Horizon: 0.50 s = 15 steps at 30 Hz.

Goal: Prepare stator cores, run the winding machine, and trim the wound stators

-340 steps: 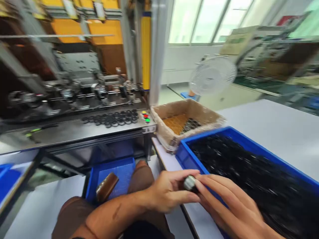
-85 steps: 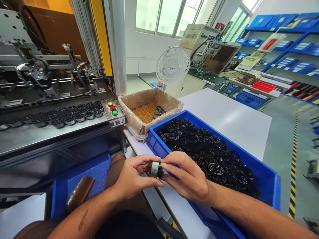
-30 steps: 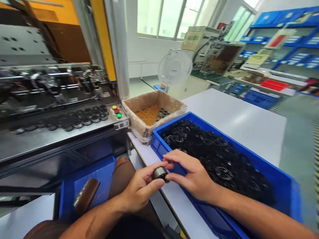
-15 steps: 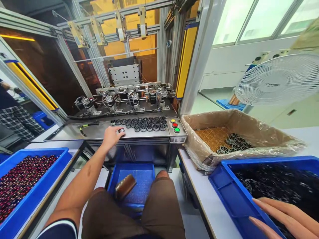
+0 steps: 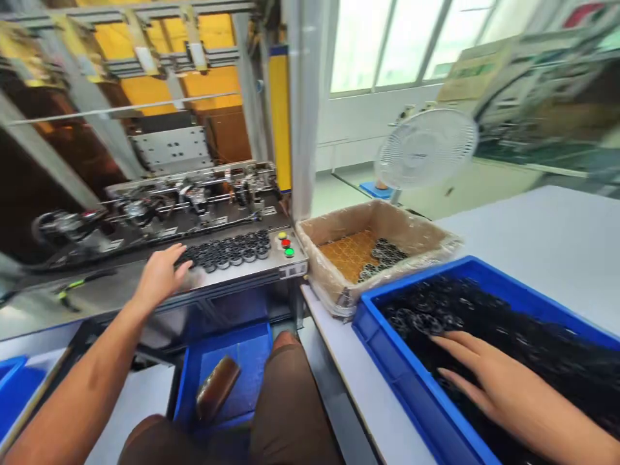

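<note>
Black rings w/ silvery bands round the sides sit in a tight, multi-row cluster on the metal ledge, immed. L of the button panel; tops dark, detail blurred. L hand is at the cluster's end farthest from the panel, fingers & thumb apart; can't tell if it touches the nearest rings. R hand is well R of & nearer than the panel, over the blue bin, thumb apart from extended fingers, tips at the black parts; contact unclear. Bin: lots of these parts, glossy, some w/ round openwork outlines, rest too blurred. Plastic-wrapped box, just R of panel: brown patterned sheet inside, plus a small ring group toward its R side. Blue tray, below & L of panel: 1 shiny brown block, lying askew.
</note>
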### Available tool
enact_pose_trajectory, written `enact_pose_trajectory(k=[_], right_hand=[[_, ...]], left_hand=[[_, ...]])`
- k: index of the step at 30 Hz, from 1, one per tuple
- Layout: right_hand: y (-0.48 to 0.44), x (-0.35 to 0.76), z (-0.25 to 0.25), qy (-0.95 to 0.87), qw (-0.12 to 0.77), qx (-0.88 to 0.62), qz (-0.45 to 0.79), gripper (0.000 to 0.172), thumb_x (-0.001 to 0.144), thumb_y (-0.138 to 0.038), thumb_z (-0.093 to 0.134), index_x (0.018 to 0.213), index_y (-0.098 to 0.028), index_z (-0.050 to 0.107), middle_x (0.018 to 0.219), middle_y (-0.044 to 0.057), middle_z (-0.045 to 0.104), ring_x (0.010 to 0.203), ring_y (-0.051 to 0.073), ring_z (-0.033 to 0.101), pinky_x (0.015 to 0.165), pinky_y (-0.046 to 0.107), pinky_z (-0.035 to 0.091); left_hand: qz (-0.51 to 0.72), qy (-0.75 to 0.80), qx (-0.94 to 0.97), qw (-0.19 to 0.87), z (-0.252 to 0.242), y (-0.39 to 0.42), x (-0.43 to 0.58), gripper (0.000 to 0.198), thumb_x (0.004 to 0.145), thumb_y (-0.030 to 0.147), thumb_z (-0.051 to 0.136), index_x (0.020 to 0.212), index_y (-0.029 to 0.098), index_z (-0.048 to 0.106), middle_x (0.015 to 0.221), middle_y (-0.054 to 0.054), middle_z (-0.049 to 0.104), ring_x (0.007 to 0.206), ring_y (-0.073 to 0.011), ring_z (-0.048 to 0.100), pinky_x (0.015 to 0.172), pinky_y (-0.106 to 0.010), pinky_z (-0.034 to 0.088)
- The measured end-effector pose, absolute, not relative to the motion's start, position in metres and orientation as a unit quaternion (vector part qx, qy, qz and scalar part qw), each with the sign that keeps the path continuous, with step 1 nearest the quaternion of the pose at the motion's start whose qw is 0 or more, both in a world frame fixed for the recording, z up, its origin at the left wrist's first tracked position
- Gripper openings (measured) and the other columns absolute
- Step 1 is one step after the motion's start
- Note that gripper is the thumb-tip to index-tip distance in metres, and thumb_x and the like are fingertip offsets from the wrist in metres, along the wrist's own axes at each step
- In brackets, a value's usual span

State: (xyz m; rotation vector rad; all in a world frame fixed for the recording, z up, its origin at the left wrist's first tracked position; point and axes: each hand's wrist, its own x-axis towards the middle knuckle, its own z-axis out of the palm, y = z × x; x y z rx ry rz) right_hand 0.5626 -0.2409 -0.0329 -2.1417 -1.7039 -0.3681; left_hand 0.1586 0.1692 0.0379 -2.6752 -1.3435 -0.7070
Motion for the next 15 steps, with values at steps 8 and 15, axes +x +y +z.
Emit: enact_pose_trajectory(k=[8, 15], right_hand=[[-0.243, 0.544, -0.004, -0.634, 0.130, -0.762, 0.018, 0.027, 0.085, -0.008, 0.046, 0.087, -0.020, 0.070, 0.086, 0.005, 0.069, 0.072, 0.017, 0.072, 0.065, 0.026, 0.061], [-0.250, 0.551, -0.008, -0.633, 0.173, -0.743, -0.133, 0.028, 0.089, -0.008, 0.041, 0.095, -0.018, 0.066, 0.081, 0.007, 0.071, 0.067, 0.018, 0.071, 0.060, 0.025, 0.060]], left_hand=[[-0.005, -0.143, -0.989, 0.038, 0.082, 0.091, 0.433, 0.031, 0.090, 0.025, 0.056, 0.118, 0.013, 0.063, 0.124, -0.015, 0.066, 0.119, -0.0287, 0.059, 0.103, -0.044, 0.046], [0.194, -0.096, -0.976, -0.008, 0.030, 0.052, 0.572, 0.032, 0.093, 0.035, 0.059, 0.120, 0.017, 0.059, 0.121, -0.009, 0.062, 0.103, -0.0212, 0.064, 0.087, -0.042, 0.056]])
